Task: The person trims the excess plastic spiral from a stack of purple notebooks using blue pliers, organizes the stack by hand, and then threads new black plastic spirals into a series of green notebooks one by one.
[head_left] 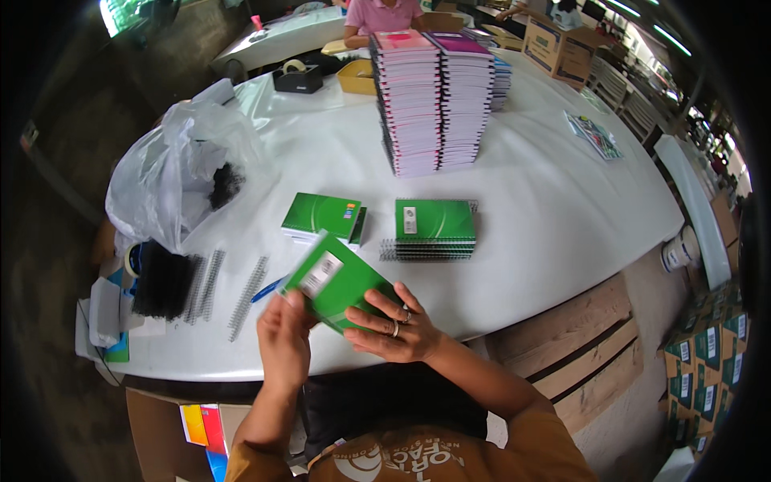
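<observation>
A green notebook [350, 283] with a white label is tilted between my two hands over the near side of the table. My left hand [285, 333] pinches its lower left edge, close to where a spiral binding might be; blur hides that edge. On its right side lie the bent fingers of my right hand [393, 328], rings on them. Just beyond are a small pile of green notebooks [317, 211] and, to its right, a stack of green spiral notebooks [442, 218]. Near my left hand lie a blue pen [264, 292] and a loose wire spiral [246, 299].
Tall stacks of notebooks [438, 112] stand at the back centre of the white table [554, 209]. At left are a plastic bag [152, 189] and black binding spirals [163, 281]. A tape dispenser [298, 78] sits far back. Another person [381, 16] is across the table.
</observation>
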Demonstrator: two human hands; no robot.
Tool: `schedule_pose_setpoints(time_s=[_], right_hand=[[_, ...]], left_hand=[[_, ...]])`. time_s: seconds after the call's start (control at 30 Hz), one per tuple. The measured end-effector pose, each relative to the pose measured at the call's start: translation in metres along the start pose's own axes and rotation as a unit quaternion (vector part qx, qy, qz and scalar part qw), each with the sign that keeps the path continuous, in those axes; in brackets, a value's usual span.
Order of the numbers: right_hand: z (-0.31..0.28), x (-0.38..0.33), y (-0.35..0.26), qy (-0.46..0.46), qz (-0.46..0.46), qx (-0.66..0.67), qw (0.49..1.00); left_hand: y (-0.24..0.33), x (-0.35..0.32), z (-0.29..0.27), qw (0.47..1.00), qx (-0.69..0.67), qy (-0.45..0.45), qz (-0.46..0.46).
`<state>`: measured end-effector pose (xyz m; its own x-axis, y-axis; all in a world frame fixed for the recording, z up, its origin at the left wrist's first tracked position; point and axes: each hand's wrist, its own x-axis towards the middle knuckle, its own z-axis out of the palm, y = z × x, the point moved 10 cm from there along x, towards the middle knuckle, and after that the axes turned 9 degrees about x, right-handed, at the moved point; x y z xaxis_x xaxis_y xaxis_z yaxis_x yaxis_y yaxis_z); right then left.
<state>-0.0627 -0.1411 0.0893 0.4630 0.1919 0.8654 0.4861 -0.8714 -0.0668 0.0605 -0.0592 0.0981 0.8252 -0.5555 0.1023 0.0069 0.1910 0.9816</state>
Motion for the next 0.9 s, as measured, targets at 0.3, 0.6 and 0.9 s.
schedule_pose_setpoints(time_s=[0.3, 0.6, 0.9], right_hand=[[-0.005, -0.017, 0.083, 0.128, 0.325, 0.357, 0.866], [0.039, -0.053, 0.108, 0.006, 0.433, 0.492, 0.755], [0.049, -0.061, 0.104, -0.092, 0.452, 0.404, 0.79]], left_hand=[[-0.036, 0.014, -0.008, 0.996, 0.032, -0.061, -0.062], [-0.095, 0.024, 0.007, 0.989, 0.074, -0.118, -0.049], [-0.037, 0.075, -0.088, 0.65, 0.746, 0.096, 0.11]])
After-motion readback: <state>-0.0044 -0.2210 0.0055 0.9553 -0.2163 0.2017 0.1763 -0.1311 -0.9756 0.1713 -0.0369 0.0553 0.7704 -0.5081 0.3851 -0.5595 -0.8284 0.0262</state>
